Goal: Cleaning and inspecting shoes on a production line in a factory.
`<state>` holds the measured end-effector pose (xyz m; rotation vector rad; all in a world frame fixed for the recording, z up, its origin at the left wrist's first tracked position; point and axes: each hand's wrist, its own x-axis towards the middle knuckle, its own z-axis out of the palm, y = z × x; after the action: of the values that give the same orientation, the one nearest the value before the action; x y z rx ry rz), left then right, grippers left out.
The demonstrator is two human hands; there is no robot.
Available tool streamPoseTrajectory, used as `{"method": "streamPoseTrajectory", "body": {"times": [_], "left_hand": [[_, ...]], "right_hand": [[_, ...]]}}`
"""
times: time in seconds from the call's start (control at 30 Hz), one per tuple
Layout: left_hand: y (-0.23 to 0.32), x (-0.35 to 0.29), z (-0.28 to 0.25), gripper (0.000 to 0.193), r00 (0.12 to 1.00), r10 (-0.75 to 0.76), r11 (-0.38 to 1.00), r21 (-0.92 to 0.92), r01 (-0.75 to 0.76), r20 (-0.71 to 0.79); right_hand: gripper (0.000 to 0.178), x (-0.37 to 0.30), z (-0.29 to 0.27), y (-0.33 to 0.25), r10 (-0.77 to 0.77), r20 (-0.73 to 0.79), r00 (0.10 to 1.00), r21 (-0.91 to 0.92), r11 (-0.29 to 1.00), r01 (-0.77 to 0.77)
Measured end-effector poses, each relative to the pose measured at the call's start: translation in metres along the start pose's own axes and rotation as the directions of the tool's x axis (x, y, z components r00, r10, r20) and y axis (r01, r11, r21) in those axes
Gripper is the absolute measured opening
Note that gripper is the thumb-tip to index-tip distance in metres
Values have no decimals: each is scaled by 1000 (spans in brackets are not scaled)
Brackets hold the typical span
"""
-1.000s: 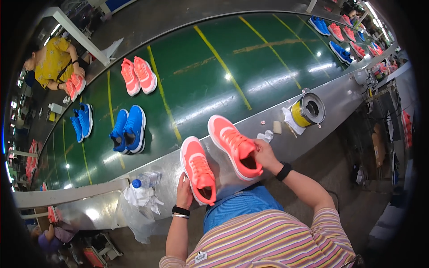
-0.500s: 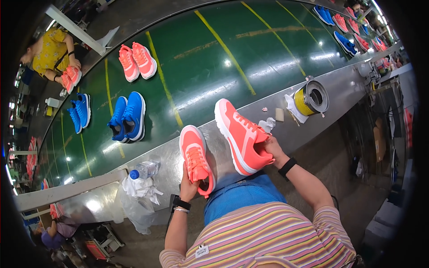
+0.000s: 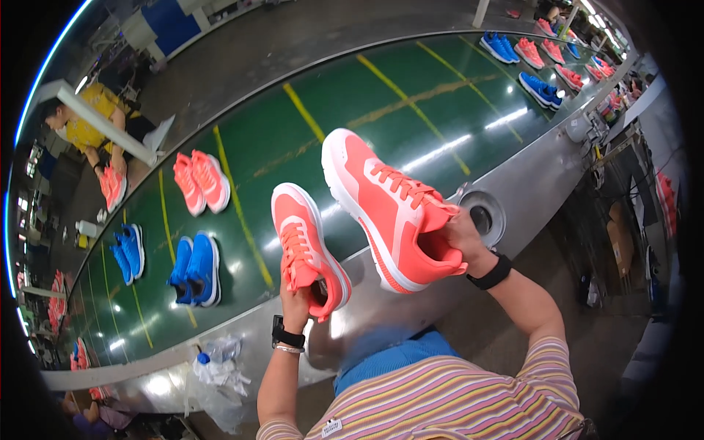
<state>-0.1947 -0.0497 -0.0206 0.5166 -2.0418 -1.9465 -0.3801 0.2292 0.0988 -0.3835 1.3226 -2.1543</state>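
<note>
My right hand (image 3: pixel 469 238) grips a coral sneaker (image 3: pixel 389 209) by its heel and collar. The sneaker is tilted, with its white toe toward the far left and its outer side showing. In my left hand (image 3: pixel 293 304) is the matching coral sneaker (image 3: pixel 299 238), held near the heel with its laces up. Both sneakers are held up in front of me, apart from each other, over the metal ledge (image 3: pixel 396 312) and the near edge of the green conveyor belt (image 3: pixel 293 139). Fingers of each hand are partly hidden behind the shoes.
On the belt are a coral pair (image 3: pixel 202 183), blue pairs (image 3: pixel 196 270) (image 3: pixel 128 253) and several more shoes at far right. A round metal container (image 3: pixel 485 216) is beside my right hand. Crumpled white plastic (image 3: pixel 224 378) lies at left. Across the belt, a person in yellow (image 3: pixel 99 110) holds coral shoes.
Both hands have lifted the sneakers and moved them forward, toward the belt. The right sneaker looks larger and nearer. My view has tilted up, so the belt's shoes sit lower in the picture.
</note>
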Motion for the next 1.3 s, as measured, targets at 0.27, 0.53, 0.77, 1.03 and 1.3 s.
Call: {"method": "streamPoseTrajectory", "body": {"times": [0.27,0.53,0.77,1.03,1.3], "left_hand": [[-3,177,116,49,983,46,999,20,-43,-178],[-42,222,182,54,978,-116,990,63,129,-171],[-46,235,209,59,983,-121,982,130,139,-137],[-51,256,228,59,990,-119,983,128,129,-81],[-62,274,261,62,982,-107,957,252,143,-153]], "right_hand": [[31,41,-111,-87,-141,-54,989,38,989,143],[27,31,-213,-88,-164,-373,913,34,981,190],[26,40,-262,-77,-133,-524,841,-47,991,127],[27,72,-287,-65,-111,-497,861,-63,994,91],[28,138,-310,-22,-44,-375,926,-112,994,2]]}}
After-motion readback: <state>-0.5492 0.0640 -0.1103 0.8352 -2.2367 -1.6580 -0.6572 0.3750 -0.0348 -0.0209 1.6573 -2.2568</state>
